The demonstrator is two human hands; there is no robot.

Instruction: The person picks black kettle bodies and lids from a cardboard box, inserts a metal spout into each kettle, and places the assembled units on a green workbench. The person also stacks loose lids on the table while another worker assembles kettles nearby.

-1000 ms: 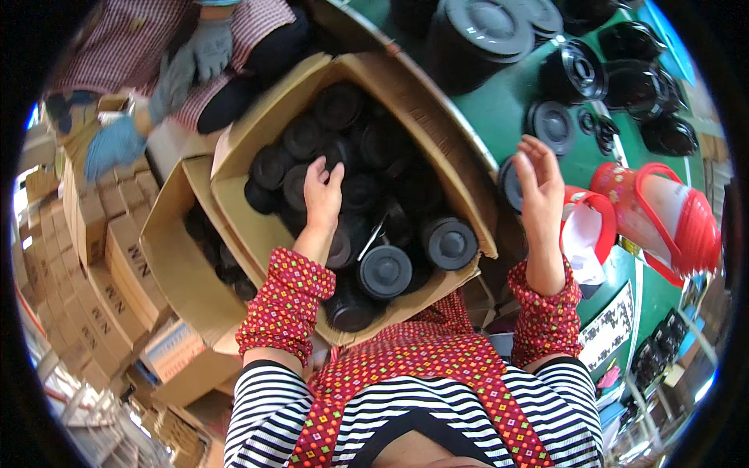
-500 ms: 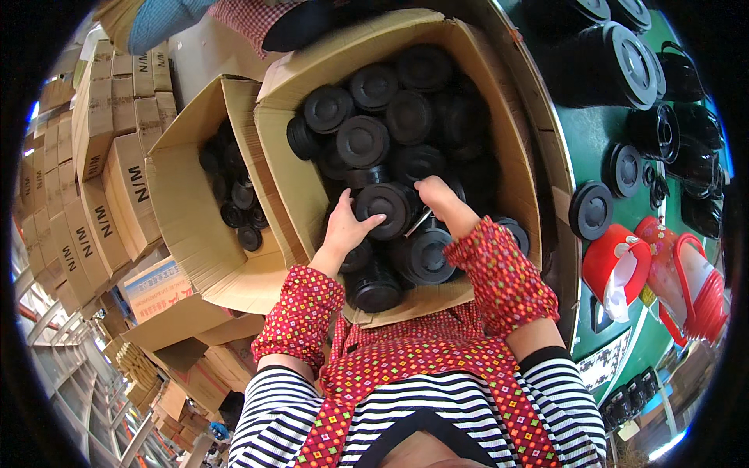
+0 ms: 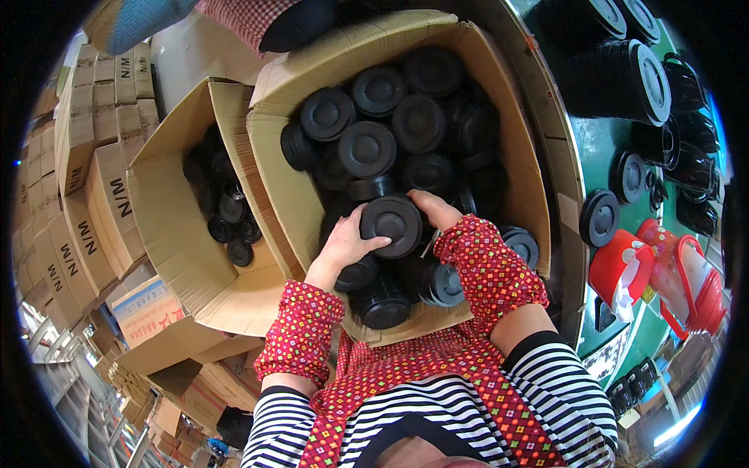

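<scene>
Both hands down in the big cardboard box. Left hand and right hand clamp 1 black round lid stack between them, fingers curled on its rim, above the other black lids.

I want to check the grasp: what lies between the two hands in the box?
In the head view, one round black lid sits between the left hand and right hand.
</scene>
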